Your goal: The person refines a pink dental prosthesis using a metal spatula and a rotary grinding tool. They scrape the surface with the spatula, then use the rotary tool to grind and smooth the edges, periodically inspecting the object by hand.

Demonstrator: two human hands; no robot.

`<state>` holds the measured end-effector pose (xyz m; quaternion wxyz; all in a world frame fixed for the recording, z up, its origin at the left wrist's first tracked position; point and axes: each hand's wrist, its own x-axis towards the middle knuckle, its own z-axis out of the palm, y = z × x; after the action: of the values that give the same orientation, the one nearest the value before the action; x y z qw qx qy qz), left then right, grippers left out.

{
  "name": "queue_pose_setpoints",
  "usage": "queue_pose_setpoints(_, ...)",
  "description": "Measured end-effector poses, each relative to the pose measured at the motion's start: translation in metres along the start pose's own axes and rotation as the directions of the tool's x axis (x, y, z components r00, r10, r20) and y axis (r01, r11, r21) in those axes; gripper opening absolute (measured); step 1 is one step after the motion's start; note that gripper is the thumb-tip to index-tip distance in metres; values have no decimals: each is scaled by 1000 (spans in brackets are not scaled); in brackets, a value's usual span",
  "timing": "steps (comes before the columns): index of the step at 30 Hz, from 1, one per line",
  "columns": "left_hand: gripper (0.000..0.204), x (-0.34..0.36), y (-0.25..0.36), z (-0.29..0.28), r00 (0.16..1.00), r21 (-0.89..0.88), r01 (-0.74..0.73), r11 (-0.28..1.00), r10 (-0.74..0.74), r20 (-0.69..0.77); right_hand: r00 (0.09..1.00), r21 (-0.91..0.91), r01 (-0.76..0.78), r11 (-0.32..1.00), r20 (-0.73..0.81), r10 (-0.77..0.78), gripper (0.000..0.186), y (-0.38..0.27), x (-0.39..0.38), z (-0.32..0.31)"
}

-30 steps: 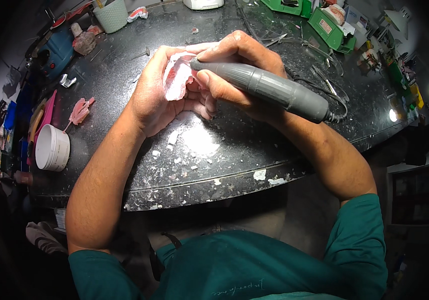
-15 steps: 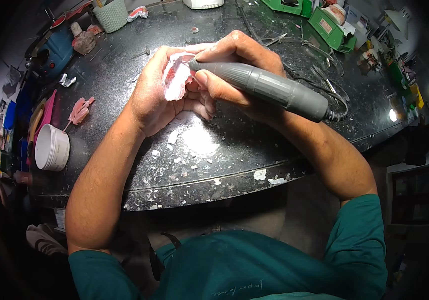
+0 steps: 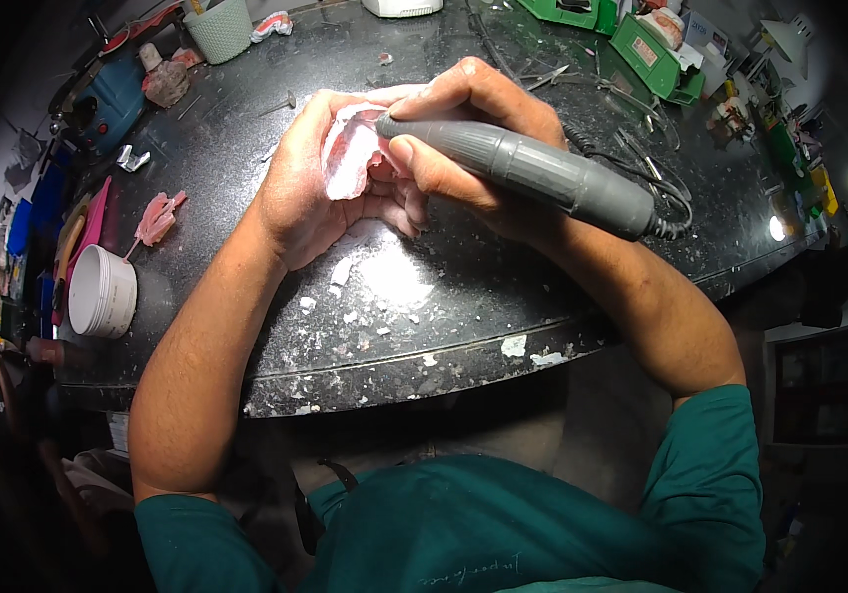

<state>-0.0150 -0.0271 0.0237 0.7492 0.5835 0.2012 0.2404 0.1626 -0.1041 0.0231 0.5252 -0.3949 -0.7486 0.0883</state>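
Cupped in my left hand (image 3: pixel 297 183) is a curved pink denture base (image 3: pixel 347 166), coated with pale dust and brightly lit. The fingers of that hand curl behind and below it. My right hand (image 3: pixel 491 97) grips a dark grey rotary handpiece (image 3: pixel 552 180) like a pen, thumb below and index finger above. Its narrow nose meets the upper right rim of the denture base; the bur at the tip is too small to make out. The handpiece's coiled cord (image 3: pixel 669 231) trails off its back end.
White plaster chips (image 3: pixel 342 271) litter the black bench (image 3: pixel 444 341). Left stand a white tub (image 3: pixel 104 292), a pink lump on a stick (image 3: pixel 158 219) and a blue machine (image 3: pixel 113 104). Green bins (image 3: pixel 653 59) and metal tools (image 3: pixel 638 148) lie right. Another person's arm (image 3: pixel 1 371) shows far left.
The handpiece nose has shifted slightly right along the denture base's rim. Another person's arm has come into view at the far left edge. My left hand holds its place.
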Motion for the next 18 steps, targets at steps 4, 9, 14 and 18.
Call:
queue_pose_setpoints(4, 60, 1, 1, 0, 999, -53, 8, 999, -7, 33, 1000, -3, 0, 1000, 6, 0, 23, -3, 0, -2)
queue_pose_setpoints(9, 60, 1, 1, 0, 999, -82, 13, 997, -9, 41, 999, 9, 23, 1000, -23, -23, 22, 0, 1, 0)
queue_pose_setpoints(14, 60, 2, 1, -1, 998, -109, 55, 992, -51, 42, 997, -4, 64, 998, -32, -64, 27, 5, 1, 1)
queue_pose_setpoints(18, 60, 2, 0, -2, 997, -95, 37, 995, -30, 77, 1000, 33, 18, 999, -4, -18, 23, 1, 0, -1)
